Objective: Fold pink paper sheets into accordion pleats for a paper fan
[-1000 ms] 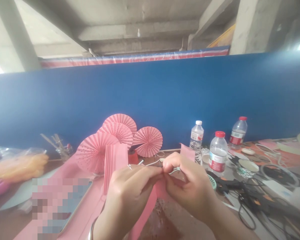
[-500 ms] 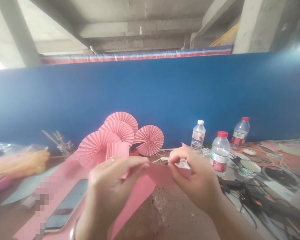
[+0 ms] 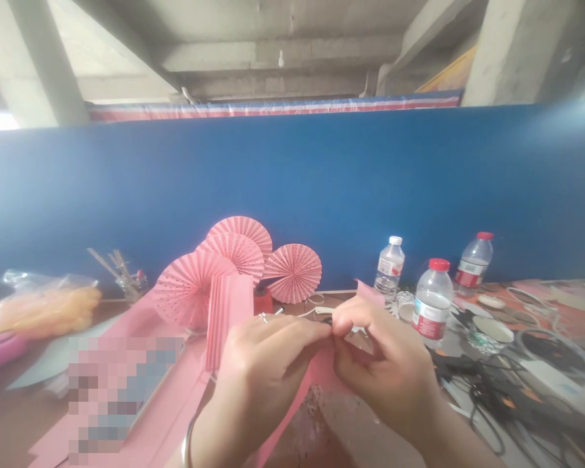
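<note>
My left hand [image 3: 273, 364], with a ring and a bracelet, is closed in a pinch on the upper edge of a pink paper sheet [image 3: 324, 367]. Its fingertips meet those of my right hand [image 3: 383, 364], whose thumb and forefinger are closed on the same edge. The sheet hangs below the fingers and is partly hidden by both hands. A pink corner sticks up behind the right knuckles. Just beyond my left hand stands a folded pink paper stack [image 3: 230, 318]. Behind it are several pleated pink paper fans [image 3: 295, 273].
Left of my hands lie long pink paper [image 3: 175, 396], a blurred-out phone [image 3: 136, 396] and a plastic bag of orange material [image 3: 53, 309]. On the right stand bottles, among them a red-capped bottle [image 3: 431, 302], a paper cup [image 3: 490, 335] and tangled black cables [image 3: 497, 390].
My left hand has slid right along the paper's edge until it meets my right hand. The right hand has barely moved. The view has shifted slightly.
</note>
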Motion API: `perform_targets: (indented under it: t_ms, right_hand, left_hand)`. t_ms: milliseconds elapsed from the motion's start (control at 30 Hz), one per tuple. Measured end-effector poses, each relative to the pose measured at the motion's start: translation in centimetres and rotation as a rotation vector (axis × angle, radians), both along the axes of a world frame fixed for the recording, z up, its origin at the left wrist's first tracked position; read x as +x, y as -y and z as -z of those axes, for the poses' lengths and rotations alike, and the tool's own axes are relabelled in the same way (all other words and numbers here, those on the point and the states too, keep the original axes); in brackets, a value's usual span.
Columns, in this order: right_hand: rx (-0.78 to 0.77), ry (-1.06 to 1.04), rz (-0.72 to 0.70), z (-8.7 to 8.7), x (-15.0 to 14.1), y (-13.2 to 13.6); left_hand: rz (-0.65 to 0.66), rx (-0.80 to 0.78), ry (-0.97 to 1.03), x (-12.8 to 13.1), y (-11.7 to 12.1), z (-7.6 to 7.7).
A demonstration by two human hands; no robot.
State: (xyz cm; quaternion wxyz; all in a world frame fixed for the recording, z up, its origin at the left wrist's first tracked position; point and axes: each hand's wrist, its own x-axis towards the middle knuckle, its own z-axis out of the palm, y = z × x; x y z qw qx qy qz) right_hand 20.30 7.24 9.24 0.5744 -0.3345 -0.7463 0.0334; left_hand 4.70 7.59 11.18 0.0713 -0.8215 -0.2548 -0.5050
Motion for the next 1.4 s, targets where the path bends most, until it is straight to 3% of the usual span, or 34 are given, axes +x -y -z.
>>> perform_targets:
  t_ms: [300,500,767,933,1200,1400]
  right_hand:
    - [-0.053,0.046,0.105,0.0,1.2,-1.3]
    - [0.072,0.031,0.067,0.0,0.1,-0.5]
    - [-0.096,0.055,-0.002,0.0,0.2,0.0]
    - [-0.121,0.096,0.032,-0.3,0.4,-0.2]
    - [-0.099,0.231,0.079,-0.7,1.5,-0.9]
    - [-0.166,0.289,0.074,-1.0,2.6,-1.1]
  left_hand:
    - [-0.286,0.050,0.312,-3.2,-0.8,-1.1]
    - [-0.068,0.003,-0.015,-1.1,-0.5,0.1]
    - [0.014,0.028,0.014,0.3,-0.2,0.8]
    - [-0.050,0.030,0.104,0.0,-0.6,1.0]
    - [-0.162,-0.139,0.237,-1.3,-1.3,0.8]
    - [-0.299,-0.061,0.402,-2.6,-1.6,-0.5]
